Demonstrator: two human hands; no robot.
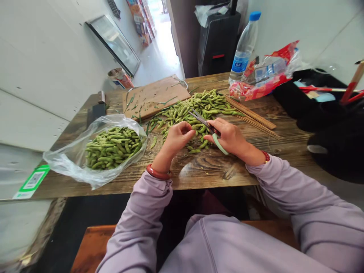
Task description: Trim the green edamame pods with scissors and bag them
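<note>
My right hand (227, 134) is closed round the light green handle of a pair of scissors (201, 119). Their blades point up and left, over a loose pile of green soybean pods (209, 102). Just left of the scissors, my left hand (179, 137) is pinched, thumb against fingertips; anything between them is hidden. It hovers at the near edge of the pile. To its left, an open clear plastic bag (68, 161) lies on the wooden table with many soybean pods (113, 148) inside. A few single pods lie scattered near my hands.
Behind the pile sits a wooden cutting board (153, 94) strewn with green scraps. A cleaver (98, 110) lies at the left edge. Wooden sticks (251, 112), a water bottle (244, 49), a red and clear wrapper (264, 76) and a black holder (332, 140) occupy the right side.
</note>
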